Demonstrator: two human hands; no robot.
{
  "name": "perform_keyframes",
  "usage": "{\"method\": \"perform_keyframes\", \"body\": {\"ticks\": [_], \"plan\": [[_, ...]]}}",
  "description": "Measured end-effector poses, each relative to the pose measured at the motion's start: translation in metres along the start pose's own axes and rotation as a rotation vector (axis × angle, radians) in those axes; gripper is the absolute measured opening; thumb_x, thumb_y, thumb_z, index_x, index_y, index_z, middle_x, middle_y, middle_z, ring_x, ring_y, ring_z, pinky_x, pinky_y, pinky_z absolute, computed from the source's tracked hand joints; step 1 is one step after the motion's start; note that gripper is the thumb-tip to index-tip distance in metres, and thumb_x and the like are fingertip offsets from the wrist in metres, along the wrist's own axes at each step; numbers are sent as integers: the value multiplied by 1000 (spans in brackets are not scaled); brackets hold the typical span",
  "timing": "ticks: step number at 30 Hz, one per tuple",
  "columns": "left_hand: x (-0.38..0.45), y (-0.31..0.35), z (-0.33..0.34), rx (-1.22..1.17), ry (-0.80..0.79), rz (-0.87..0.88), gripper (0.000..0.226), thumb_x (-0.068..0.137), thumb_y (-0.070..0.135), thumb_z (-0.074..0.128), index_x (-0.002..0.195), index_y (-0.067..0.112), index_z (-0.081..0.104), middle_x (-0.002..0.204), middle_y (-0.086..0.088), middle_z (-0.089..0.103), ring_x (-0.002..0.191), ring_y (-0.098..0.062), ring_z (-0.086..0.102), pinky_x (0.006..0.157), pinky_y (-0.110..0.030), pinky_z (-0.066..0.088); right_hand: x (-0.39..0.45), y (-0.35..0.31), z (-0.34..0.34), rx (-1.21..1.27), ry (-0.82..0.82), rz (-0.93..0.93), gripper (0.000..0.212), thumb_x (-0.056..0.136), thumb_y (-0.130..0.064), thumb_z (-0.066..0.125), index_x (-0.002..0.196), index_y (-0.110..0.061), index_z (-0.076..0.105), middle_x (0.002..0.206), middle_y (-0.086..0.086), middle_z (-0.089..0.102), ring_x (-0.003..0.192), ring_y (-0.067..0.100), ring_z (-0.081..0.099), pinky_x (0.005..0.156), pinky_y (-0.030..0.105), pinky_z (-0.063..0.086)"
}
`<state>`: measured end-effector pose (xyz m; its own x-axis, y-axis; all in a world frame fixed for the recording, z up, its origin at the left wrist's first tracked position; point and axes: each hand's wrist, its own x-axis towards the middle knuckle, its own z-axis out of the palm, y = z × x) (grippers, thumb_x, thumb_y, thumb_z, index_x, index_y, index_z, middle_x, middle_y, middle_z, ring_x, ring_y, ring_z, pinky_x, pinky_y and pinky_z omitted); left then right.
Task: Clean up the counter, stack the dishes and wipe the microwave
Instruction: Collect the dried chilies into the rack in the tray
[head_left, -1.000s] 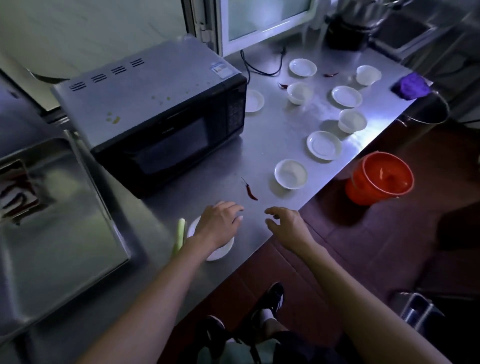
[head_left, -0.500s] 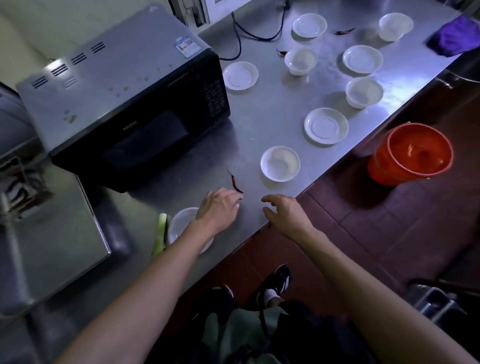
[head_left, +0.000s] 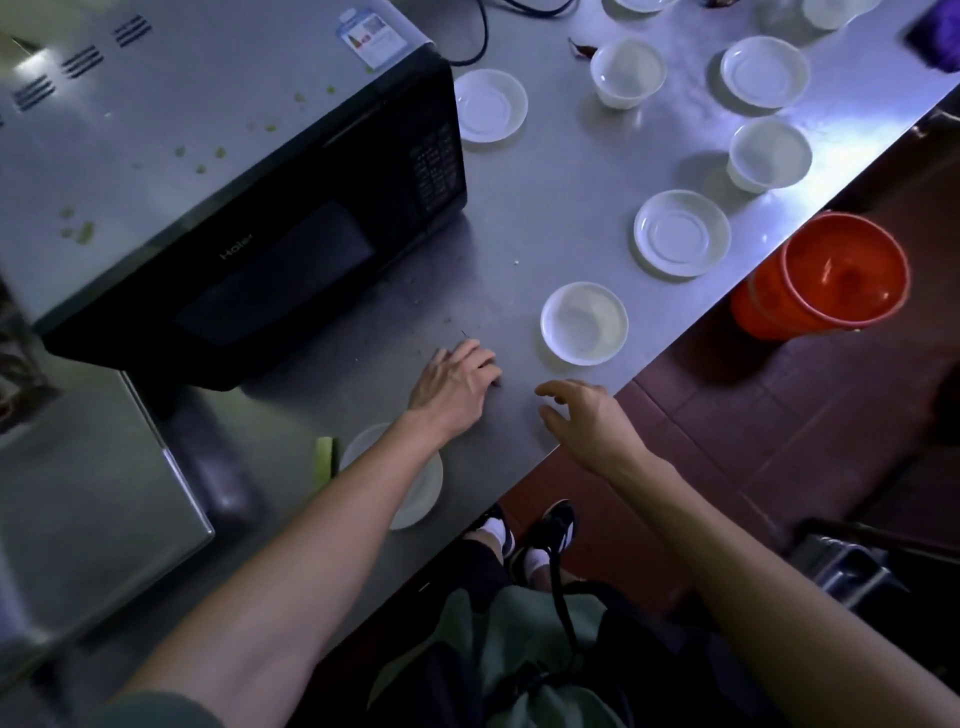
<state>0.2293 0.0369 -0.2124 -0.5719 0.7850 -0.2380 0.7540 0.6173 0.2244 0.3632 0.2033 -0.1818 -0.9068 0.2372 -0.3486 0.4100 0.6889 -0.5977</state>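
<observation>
My left hand (head_left: 456, 375) lies palm down on the steel counter (head_left: 545, 208) in front of the black microwave (head_left: 260, 244), fingers curled over the dried red chili; only its thin stem (head_left: 464, 334) sticks out. My right hand (head_left: 589, 421) hovers open at the counter's front edge, holding nothing. Green food specks (head_left: 83, 231) dot the microwave's top. A white bowl (head_left: 584, 323) sits just right of my left hand. A saucer (head_left: 681, 233), another bowl (head_left: 769, 155) and several more white dishes spread toward the back. One white bowl (head_left: 423, 493) is half hidden under my left forearm.
A green vegetable strip (head_left: 324, 460) lies beside the hidden bowl. An orange bucket (head_left: 831, 275) stands on the floor below the counter's edge. A purple cloth (head_left: 940, 36) is at the far right corner, a second chili (head_left: 582, 49) near the back. A steel tray (head_left: 78, 493) sits left.
My left hand has left the near bowl, slid forward and closed over the red chili, which is now hidden. My right hand kept alongside, open. The view tilted down and closer.
</observation>
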Motion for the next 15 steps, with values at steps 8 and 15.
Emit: {"method": "perform_keyframes", "body": {"ticks": [8,15], "plan": [[18,-23,10,133,12,84,22,99,27,48,107,19,67,109,0,62,110,-24,49,88,-38,35,15,-10,6,0,71,19,28,94,-15,63,122,-14,69,116,6,71,101,22,67,84,30,49],[17,-18,10,66,39,-4,20,102,30,40,104,19,56,109,-2,58,108,-26,49,87,-39,32,17,-14,-1,41,93,25,29,94,-16,62,123,-16,69,115,7,71,102,23,66,85,34,51]]}}
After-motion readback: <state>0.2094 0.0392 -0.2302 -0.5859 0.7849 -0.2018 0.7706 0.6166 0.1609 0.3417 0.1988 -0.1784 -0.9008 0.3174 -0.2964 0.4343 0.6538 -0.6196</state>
